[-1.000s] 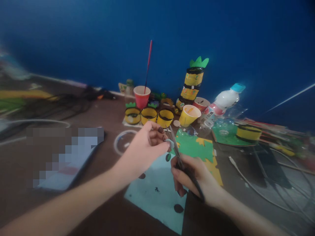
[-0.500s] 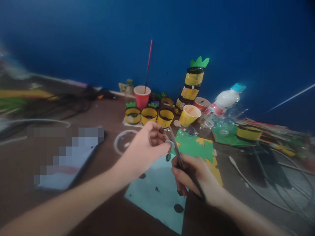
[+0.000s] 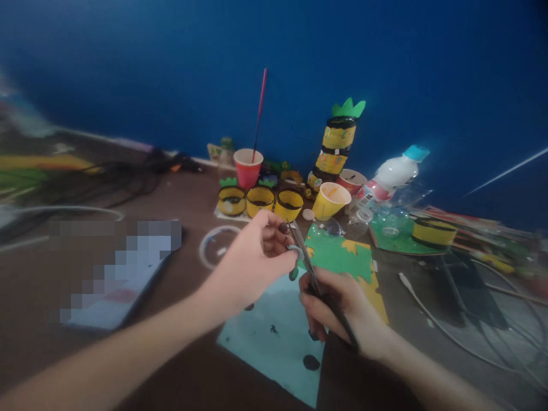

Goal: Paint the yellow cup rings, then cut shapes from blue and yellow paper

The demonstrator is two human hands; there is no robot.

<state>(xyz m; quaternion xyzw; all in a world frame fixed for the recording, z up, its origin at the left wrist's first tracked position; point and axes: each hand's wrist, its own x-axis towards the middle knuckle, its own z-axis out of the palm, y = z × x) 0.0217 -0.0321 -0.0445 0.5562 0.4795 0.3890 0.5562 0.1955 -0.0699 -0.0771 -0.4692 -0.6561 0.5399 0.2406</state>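
My left hand (image 3: 252, 265) pinches a small pale blue piece of paper (image 3: 297, 251) between thumb and fingers. Black scissors (image 3: 312, 273) are gripped in my right hand (image 3: 346, 311), their blades pointing up and away beside that piece. Whether the blades touch it, I cannot tell. Just under the left fingertips is a small dark and green round piece (image 3: 293, 274). Below both hands lies a light blue sheet (image 3: 265, 348) with dark round pieces (image 3: 311, 362) on it.
Yellow-and-black rings (image 3: 260, 201) stand in a row behind my hands. Farther back are a red cup (image 3: 248, 171) with a stick, a banded yellow tower (image 3: 338, 137), a yellow cup (image 3: 330, 201) and a leaning bottle (image 3: 394, 171). Green paper (image 3: 342, 254) and a white cable (image 3: 422, 308) lie rightward.
The pale blue piece has turned slightly in my left fingers beside the scissors. Both hands keep nearly the same place and hold.
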